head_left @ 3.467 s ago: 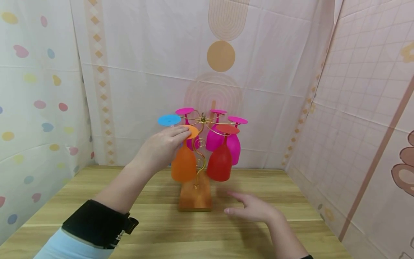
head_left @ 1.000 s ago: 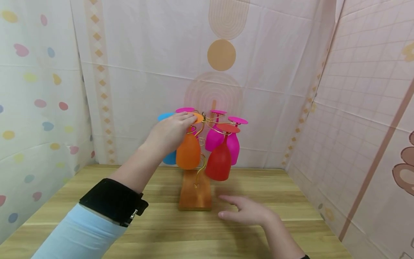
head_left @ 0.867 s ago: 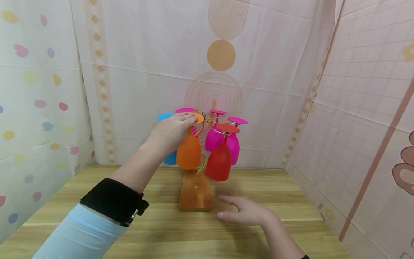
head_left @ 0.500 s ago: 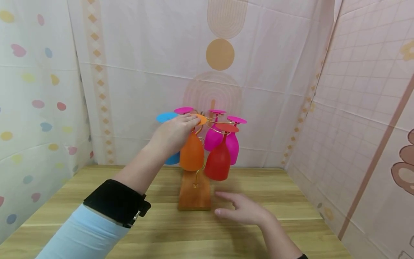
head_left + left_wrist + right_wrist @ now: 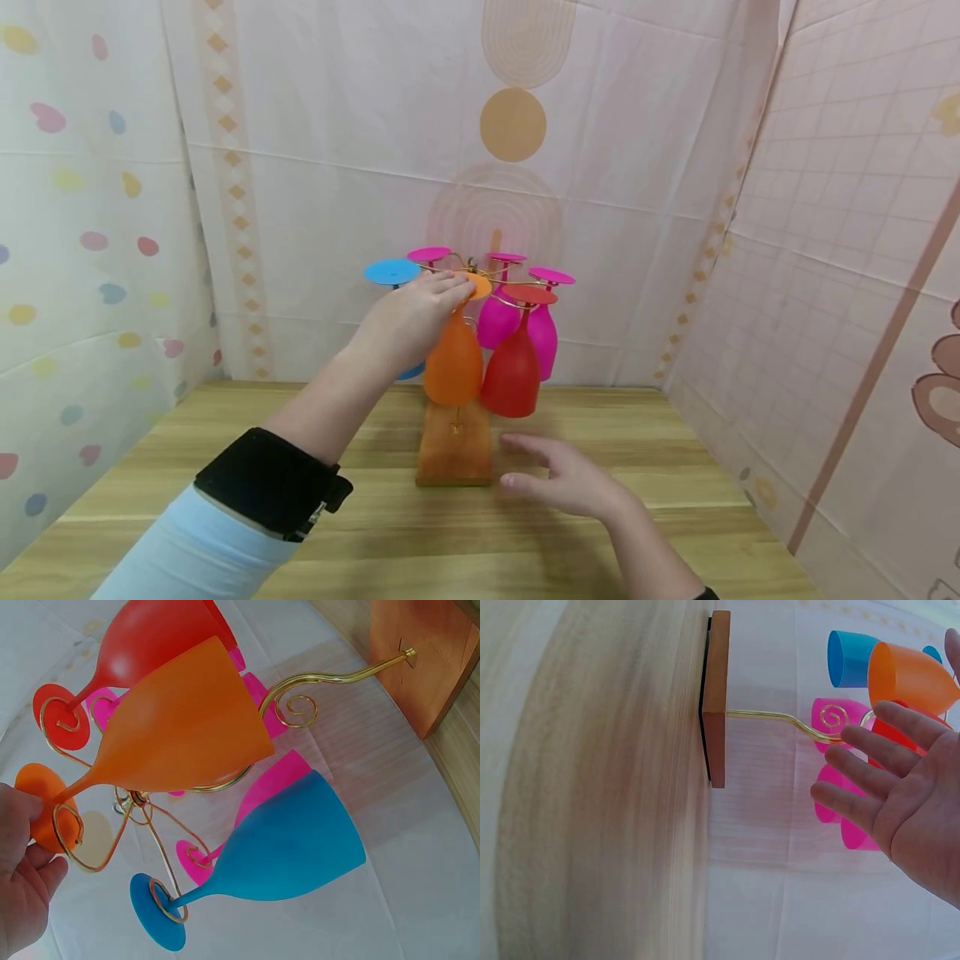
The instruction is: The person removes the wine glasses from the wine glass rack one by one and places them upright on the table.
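Shows broad run of wooden table (image 5: 405,533) both sides of wooden base (image 5: 453,457), out to patterned curtains (image 5: 375,100). Has orange goblet (image 5: 453,362) upside down in front loop of gold rack (image 5: 330,678), near red goblet (image 5: 513,371), with blue goblet (image 5: 393,272) to left and pink goblets (image 5: 543,342) behind, leaving little room between bowls. Pinches orange foot by its edge with left hand (image 5: 411,321). Spreads fingers of right hand (image 5: 570,479), gripping nothing, just right of base, lower than red goblet

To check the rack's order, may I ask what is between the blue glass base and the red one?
The orange glass base, gripped by the left hand; the head view shows both there.
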`<state>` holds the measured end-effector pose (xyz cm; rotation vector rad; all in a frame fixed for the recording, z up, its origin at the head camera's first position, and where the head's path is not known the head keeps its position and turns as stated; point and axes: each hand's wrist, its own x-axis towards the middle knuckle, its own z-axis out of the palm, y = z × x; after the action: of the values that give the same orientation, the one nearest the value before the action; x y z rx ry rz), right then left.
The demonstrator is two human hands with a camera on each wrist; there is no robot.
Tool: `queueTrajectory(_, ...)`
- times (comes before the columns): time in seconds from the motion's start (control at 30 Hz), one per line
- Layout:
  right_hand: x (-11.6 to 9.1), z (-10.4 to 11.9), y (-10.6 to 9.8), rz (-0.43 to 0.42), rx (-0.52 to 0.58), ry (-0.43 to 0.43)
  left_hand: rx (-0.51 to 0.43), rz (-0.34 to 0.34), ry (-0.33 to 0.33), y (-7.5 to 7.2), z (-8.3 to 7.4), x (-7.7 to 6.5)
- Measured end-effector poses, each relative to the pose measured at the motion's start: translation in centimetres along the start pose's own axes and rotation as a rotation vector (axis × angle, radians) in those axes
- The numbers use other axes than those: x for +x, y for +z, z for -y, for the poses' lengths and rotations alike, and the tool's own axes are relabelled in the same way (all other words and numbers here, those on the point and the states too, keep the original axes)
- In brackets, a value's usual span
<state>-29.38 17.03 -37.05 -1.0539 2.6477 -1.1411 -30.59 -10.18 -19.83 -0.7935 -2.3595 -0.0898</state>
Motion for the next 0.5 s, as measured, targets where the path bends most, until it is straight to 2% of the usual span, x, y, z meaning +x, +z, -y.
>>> queueTrajectory(0.2,0.0,-0.2,0.0,-0.010,0.000,0.005,0.028,-0.028,0.044,0.4,-0.2,-0.5)
queueTrajectory(0.5,-0.1,-0.1,-0.2,-0.033,0.015,-0.018,0.059,-0.132,0.143,0.8,-0.4,-2.1)
